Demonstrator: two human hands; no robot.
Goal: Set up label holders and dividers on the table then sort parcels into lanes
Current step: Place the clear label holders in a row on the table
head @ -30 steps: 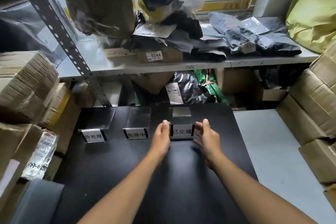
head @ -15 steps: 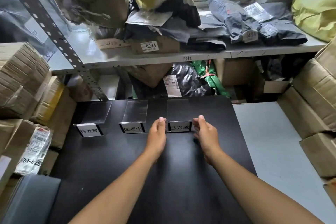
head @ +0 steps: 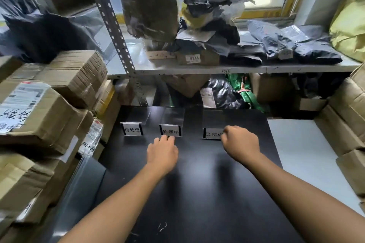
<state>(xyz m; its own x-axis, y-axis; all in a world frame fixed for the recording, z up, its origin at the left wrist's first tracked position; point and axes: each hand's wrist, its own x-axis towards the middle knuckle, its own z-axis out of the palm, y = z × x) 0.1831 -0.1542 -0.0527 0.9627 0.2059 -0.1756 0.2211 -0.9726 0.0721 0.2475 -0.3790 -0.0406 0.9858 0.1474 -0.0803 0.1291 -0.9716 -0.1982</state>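
Head view, left hand [head: 162,154] curled by middle holder [head: 170,133], grip unclear, right hand [head: 241,144] gripping right holder [head: 212,134]

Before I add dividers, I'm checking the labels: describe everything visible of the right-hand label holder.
The right-hand label holder looks like clear plastic: an upright front holds a white card with black characters and a dark bar at its left edge, and a clear plate reaches back behind it on the black table. It is last in a row of three, apart from the middle holder. The right hand, fingers curled, covers its right end; whether it grips is hidden.
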